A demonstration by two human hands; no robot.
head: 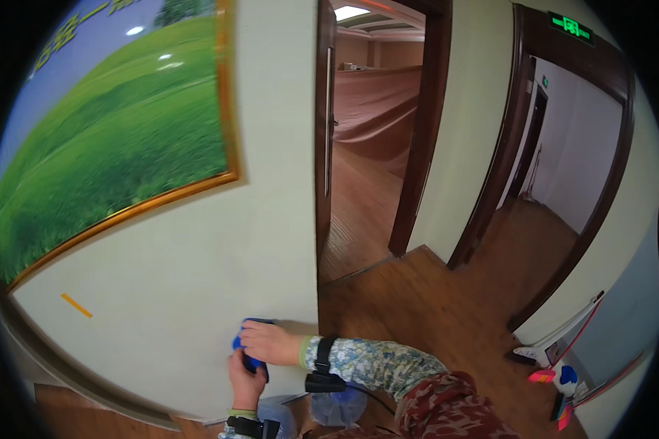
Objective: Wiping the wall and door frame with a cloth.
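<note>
Both my hands are at the pale wall [197,263], low down near its right-hand corner. My right hand [269,341] lies over a blue and black object [254,362], its fingers bent round the upper part. Just below, my left hand [246,381] holds the lower, dark part of the same object with the thumb side towards it. The object's kind is not clear, since the fingers hide much of it. Black straps with small devices sit on both forearms.
Large clear plastic bottles [338,406] stand on the wood floor below my hands. A gold-framed picture [143,211] hangs at upper left, an orange tape strip [77,305] below it. Two dark door frames [425,137] open ahead. Brooms [542,376] and other cleaning tools lean at lower right.
</note>
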